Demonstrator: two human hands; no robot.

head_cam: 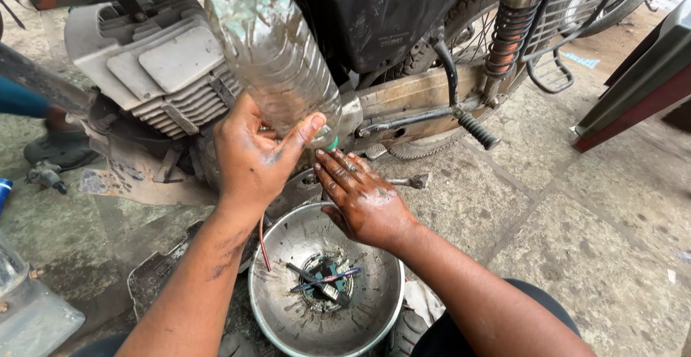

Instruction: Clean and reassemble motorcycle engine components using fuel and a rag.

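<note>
Motorcycle (pixel 403 47) stands on concrete floor (pixel 576 220). Steel bowl (pixel 325 285) below, small tools inside. Left hand (pixel 252 155), fingers wrapped around tilted clear plastic bottle (pixel 270 47), neck down. Right hand (pixel 360 195) under neck, fingers pressed together, oily.

- Hands: 2, left hand (pixel 252 152) and right hand (pixel 360 195).
- Clear plastic bottle (pixel 270 47): 1, upended.
- Metal bowl (pixel 277 245): 1.
- Small tools (pixel 324 281) lying in the bowl: about 2; exact count unclear.
- Motorcycle (pixel 381 19): 1.
- Shock spring (pixel 512 26): 1.
- Footpeg (pixel 475 130): 1.
</note>
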